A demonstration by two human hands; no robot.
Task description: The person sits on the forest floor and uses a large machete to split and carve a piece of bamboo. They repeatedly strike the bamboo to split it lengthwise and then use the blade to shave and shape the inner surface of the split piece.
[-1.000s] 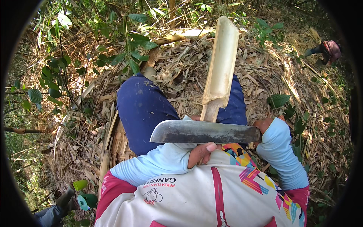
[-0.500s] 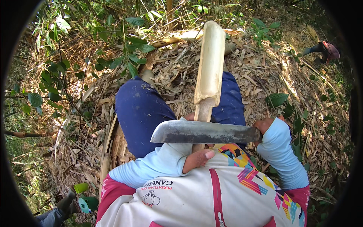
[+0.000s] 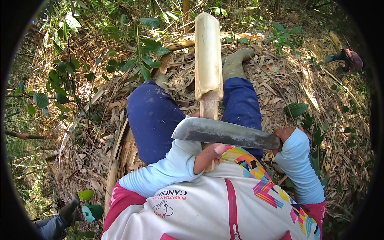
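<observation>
Head view: seated on dry leaf litter [image 3: 308, 92], a person grips the lower end of a pale bamboo stalk [image 3: 208, 60] in the closed left hand [image 3: 208, 157], the stalk standing upright between the knees. The right hand [image 3: 285, 135] is clenched around the handle of a broad knife [image 3: 226, 134] laid crosswise on the stalk. Trimming appears under way; the next cut calls for a steady stalk.

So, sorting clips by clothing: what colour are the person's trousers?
Dark blue trousers, clearest in the head view.
</observation>
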